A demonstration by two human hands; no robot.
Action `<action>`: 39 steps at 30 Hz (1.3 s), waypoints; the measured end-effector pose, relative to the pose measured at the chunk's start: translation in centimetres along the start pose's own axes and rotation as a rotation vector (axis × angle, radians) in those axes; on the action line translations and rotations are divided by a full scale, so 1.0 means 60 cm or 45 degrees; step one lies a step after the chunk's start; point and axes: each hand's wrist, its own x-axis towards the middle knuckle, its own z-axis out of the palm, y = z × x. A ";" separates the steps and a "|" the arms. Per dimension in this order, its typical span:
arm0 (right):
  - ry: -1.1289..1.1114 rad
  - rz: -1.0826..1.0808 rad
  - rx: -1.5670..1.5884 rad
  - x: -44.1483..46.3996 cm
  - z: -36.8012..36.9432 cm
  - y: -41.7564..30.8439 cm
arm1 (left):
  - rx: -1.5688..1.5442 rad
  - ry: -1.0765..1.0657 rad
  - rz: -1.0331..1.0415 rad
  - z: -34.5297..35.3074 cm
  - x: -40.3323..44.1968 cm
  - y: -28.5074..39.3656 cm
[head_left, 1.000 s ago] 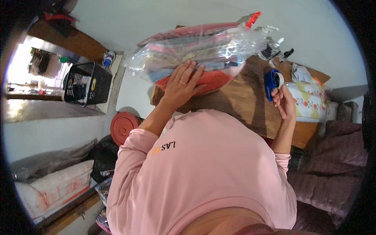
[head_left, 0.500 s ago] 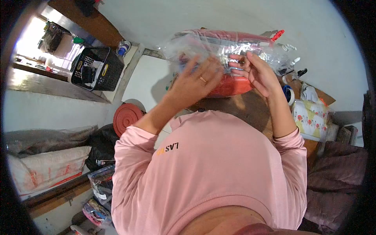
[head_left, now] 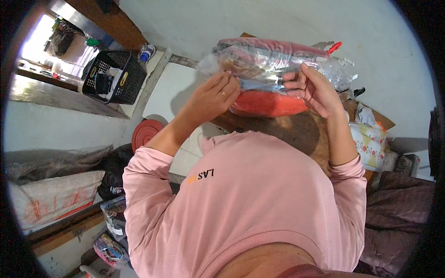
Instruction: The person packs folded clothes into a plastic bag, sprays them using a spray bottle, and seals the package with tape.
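Note:
In front of me lies a clear plastic bag (head_left: 259, 58) with folded cloth in maroon, brown and blue visible through it. A red-orange bundle (head_left: 269, 103) forms its near side. My left hand (head_left: 215, 96), with a ring on one finger, is at the bag's left end, its fingertips pinched together on the plastic. My right hand (head_left: 320, 92) is at the bag's right part with palm turned inward, its fingers stretched out and the thumb apart. The fingertips lie against or just over the plastic; contact is hard to tell.
The bag rests on a brown wooden surface (head_left: 292, 129) against the wall. To the left stand a black basket (head_left: 132, 76) and a red round lid (head_left: 146, 134). A flower-printed package (head_left: 371, 146) sits to the right. A white sack (head_left: 60, 197) lies lower left.
My left hand has moved left from over the bag to its left end, and its fingers have closed together. My right hand keeps nearly the same pose, slightly further right.

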 end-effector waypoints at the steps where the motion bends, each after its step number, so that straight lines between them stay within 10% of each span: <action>1: -0.087 0.031 -0.165 -0.001 0.008 -0.015 | -0.020 0.002 -0.024 0.001 -0.003 0.001; 13: -0.798 0.327 -1.290 0.090 0.094 -0.048 | -0.088 0.084 -0.145 0.017 -0.032 0.005; 31: -0.333 0.227 -1.811 0.081 0.118 -0.039 | -0.091 0.066 -0.146 0.033 -0.031 0.005; 34: -0.213 -0.495 -2.312 0.086 0.074 0.002 | -0.099 0.046 -0.150 0.037 -0.033 0.005; 39: 0.080 -0.553 -2.175 0.034 0.079 -0.030 | -0.089 0.037 -0.162 0.023 -0.026 0.006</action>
